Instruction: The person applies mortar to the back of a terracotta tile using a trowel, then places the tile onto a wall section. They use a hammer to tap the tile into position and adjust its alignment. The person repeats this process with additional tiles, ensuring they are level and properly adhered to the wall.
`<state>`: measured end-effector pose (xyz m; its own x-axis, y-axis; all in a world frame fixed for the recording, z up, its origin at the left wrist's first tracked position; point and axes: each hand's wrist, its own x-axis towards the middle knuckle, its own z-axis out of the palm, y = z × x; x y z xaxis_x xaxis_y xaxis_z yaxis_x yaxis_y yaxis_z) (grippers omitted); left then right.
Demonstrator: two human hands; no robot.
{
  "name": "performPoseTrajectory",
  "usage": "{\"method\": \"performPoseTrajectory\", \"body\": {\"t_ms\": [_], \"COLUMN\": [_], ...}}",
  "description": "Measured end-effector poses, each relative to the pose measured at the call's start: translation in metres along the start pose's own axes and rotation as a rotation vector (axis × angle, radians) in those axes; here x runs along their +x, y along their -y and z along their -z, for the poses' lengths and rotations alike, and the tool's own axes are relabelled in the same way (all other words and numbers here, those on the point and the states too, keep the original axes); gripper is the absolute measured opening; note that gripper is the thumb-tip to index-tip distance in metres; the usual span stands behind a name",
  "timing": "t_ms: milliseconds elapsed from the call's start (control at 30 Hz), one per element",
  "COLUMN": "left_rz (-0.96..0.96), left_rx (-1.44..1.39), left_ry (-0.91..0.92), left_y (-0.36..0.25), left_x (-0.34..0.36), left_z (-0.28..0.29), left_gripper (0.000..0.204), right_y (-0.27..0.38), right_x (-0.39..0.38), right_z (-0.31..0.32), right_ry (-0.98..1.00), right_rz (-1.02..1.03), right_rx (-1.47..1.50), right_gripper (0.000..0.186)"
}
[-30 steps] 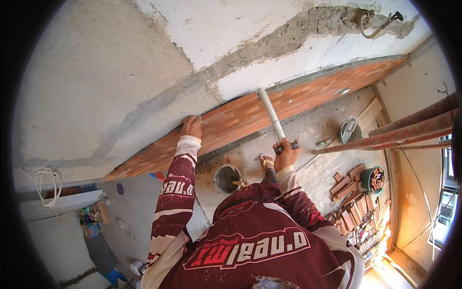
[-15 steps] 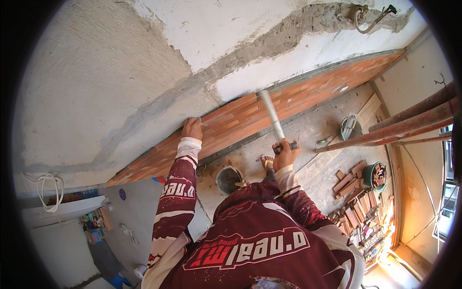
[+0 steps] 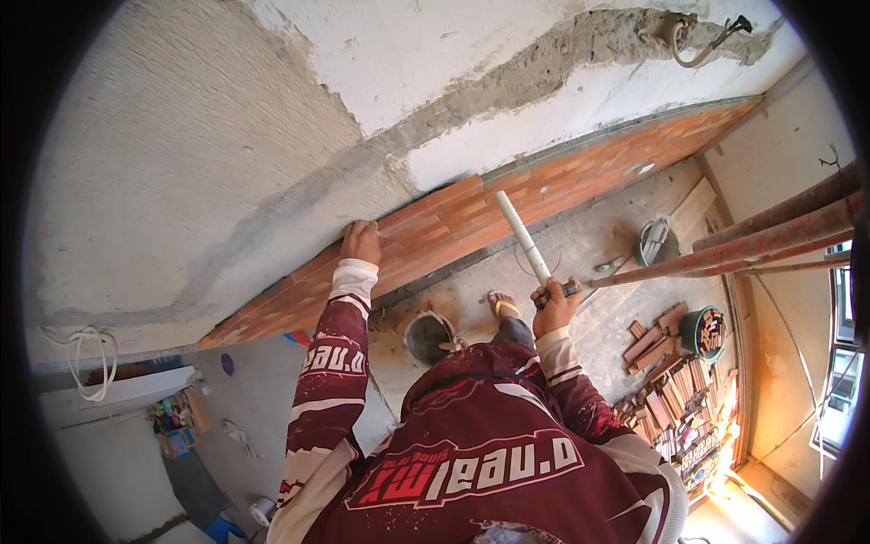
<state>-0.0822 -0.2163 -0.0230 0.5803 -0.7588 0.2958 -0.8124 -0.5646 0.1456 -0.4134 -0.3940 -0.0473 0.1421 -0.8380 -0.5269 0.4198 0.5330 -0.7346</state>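
Low along the wall runs a band of reddish-orange brick tiles [image 3: 435, 218]. My left hand [image 3: 362, 243] is at its top edge, fingers curled over a tile there and pressed against the wall. Gripped in my right hand [image 3: 555, 313] is a hammer [image 3: 524, 234] with a long white, pipe-like handle. I hold it by its dark head, which shows on both sides of my fingers. The handle's free end points at the tiled band and stands a little apart from it.
A bucket [image 3: 430, 339] stands by my foot, another bucket [image 3: 660, 243] farther right. Reddish pipes [image 3: 770, 238] cross the right side. Stacked tiles [image 3: 671, 399] and a green tub of tile pieces [image 3: 702, 332] lie at the right. Wires [image 3: 698, 54] stick out of the wall.
My right hand has drawn back and to the right, so the handle's end has come away from the tiles' top edge. My left hand has stayed in place.
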Motion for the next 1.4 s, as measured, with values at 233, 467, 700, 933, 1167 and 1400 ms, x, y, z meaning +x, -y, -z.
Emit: {"method": "performPoseTrajectory", "body": {"t_ms": [233, 467, 700, 933, 1167, 1400], "left_rz": [0.009, 0.005, 0.005, 0.031, 0.001, 0.051], "left_rx": [0.007, -0.014, -0.033, -0.006, -0.041, -0.043], "left_ry": [0.03, 0.011, -0.033, 0.032, -0.051, 0.016], "left_y": [-0.001, 0.001, -0.004, -0.002, -0.004, -0.005], "left_x": [-0.001, -0.001, -0.001, 0.0, 0.0, 0.0], "left_z": [0.0, -0.002, 0.0, 0.0, 0.001, 0.002], "left_gripper": [0.015, 0.016, 0.017, 0.017, 0.016, 0.016], "right_y": [-0.002, -0.003, 0.004, 0.006, 0.006, 0.011], "right_x": [-0.006, -0.007, -0.008, 0.0, 0.0, -0.005], "right_z": [-0.02, -0.023, -0.025, -0.023, -0.024, -0.028], "right_ry": [0.028, 0.039, 0.028, 0.041, 0.029, 0.039], "right_rz": [-0.05, -0.043, -0.009, -0.034, -0.031, -0.014], "right_rx": [-0.016, -0.04, -0.04, -0.03, -0.043, -0.064], "right_gripper": [0.052, 0.056, 0.056, 0.049, 0.049, 0.05]}}
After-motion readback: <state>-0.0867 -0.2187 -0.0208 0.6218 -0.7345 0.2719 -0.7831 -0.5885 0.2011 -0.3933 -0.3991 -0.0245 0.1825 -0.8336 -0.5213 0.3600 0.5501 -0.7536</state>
